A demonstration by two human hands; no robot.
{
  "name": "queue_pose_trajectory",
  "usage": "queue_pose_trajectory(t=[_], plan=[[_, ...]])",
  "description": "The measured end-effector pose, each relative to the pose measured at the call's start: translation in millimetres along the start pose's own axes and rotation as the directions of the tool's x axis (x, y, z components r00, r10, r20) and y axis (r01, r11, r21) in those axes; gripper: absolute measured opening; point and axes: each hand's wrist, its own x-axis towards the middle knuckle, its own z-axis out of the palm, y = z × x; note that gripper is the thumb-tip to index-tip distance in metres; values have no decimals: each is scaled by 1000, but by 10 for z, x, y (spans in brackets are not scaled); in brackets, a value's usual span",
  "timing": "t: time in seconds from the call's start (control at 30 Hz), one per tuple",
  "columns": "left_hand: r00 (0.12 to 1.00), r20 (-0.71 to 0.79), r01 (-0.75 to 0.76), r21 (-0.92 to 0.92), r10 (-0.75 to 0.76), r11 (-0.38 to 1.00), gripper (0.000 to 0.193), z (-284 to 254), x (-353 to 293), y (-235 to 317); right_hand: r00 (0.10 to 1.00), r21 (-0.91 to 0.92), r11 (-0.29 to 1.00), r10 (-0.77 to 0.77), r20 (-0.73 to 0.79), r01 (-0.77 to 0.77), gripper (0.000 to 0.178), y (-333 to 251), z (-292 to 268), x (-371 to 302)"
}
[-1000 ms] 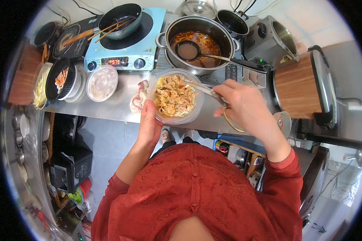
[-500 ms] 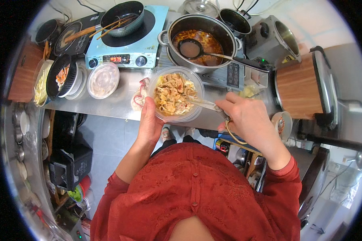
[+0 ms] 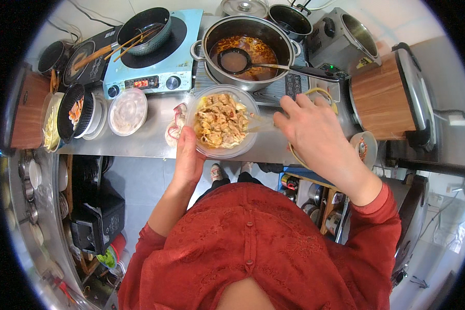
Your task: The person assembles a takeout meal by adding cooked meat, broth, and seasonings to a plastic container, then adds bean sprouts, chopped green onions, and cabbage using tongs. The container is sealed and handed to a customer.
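Note:
My left hand [image 3: 189, 159] grips the near left side of a clear round plastic bowl [image 3: 226, 153], thumb up along its wall. Chopped, browned meat-like pieces with pale yellow shreds [image 3: 222, 120] fill the bowl. My right hand [image 3: 318, 135] is closed around a pair of scissors [image 3: 261, 124]; their blurred blades reach over the bowl's right rim to the food. The yellowish handle loops stand wide apart, one above and one below the hand. A crumpled red-and-white plastic bag [image 3: 175, 126] lies beside the bowl.
Behind the bowl stands a large steel pot [image 3: 206, 51] of reddish broth with a black ladle [image 3: 235, 61] in it. Left are a blue induction cooker [image 3: 183, 67] bearing a pan [image 3: 150, 39], and a lidded tub [image 3: 128, 111]. A small bowl [image 3: 369, 155] sits right, near a wood-patterned appliance [image 3: 380, 106].
The scissors' handles have spread apart, and my right hand has risen slightly. The left hand still holds the bowl. The whole view has shifted a little.

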Motion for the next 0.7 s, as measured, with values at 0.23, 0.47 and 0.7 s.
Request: queue_pose_trajectory(t=[0.23, 0.47, 0.7], plan=[[989, 96, 117, -17, -115, 993, 84, -77, 39, 104, 959, -129, 951, -275, 71, 282, 9, -12, -58, 183], [988, 45, 151, -61, -148, 987, 82, -68, 18, 68, 954, -62, 954, -288, 80, 293, 13, 82, -10, 216], [991, 35, 134, -73, -132, 988, 82, -36, 2, 68, 964, 123, 973, -213, 157, 195, 19, 287, -31, 266]])
